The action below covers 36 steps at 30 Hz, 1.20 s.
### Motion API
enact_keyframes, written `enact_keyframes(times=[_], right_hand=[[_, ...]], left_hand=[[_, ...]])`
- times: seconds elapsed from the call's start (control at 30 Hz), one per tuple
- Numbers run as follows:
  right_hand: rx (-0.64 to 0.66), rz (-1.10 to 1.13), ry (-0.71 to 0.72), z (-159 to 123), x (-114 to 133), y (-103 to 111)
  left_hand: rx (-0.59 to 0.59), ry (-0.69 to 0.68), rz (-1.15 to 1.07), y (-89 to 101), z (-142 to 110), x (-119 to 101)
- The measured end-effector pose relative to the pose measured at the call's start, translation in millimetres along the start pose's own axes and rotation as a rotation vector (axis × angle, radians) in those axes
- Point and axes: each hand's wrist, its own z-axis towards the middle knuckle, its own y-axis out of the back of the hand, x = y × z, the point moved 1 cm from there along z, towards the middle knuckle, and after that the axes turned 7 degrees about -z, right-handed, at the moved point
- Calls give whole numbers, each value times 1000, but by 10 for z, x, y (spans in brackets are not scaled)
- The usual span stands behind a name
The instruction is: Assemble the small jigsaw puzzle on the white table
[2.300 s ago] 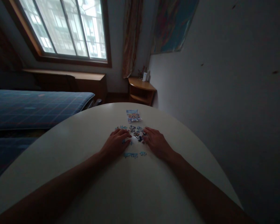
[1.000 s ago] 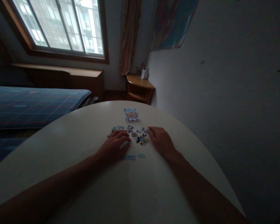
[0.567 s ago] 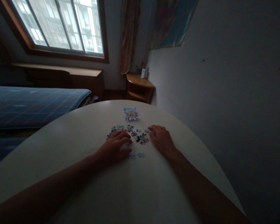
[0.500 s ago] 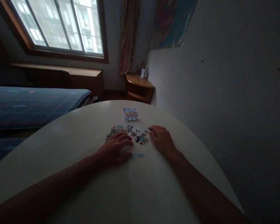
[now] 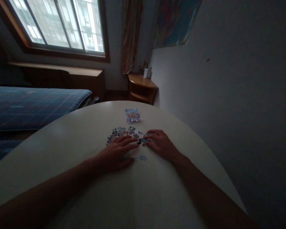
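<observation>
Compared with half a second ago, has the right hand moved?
Yes. Judged against the colourful packet, the right hand has shifted leftward, now reaching in over the puzzle pieces.

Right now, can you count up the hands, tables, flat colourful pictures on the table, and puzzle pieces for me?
Hands: 2 (left hand and right hand)
Table: 1
Flat colourful picture: 1
Puzzle pieces: too small, crowded and partly covered to count
Total, leaving out the pieces: 4
</observation>
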Motion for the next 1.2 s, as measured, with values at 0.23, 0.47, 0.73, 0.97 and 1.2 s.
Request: enact_keyframes(times=[0.23,0.47,0.73,0.97,1.2], right_hand=[[-57,64,-98,9,-76,-33],[-7,51,11,-3,-1,5],[-5,67,-40,1,-29,-2],[-7,59,-25,-2,-58,-26],[-8,60,-40,0,-56,-20]], left_hand=[[-49,36,34,-39,-2,0],[-262,417,223,110,-29,232],[-186,641,262,269,-181,850],[-214,574,201,285,-166,865],[-164,447,152,244,-122,683]])
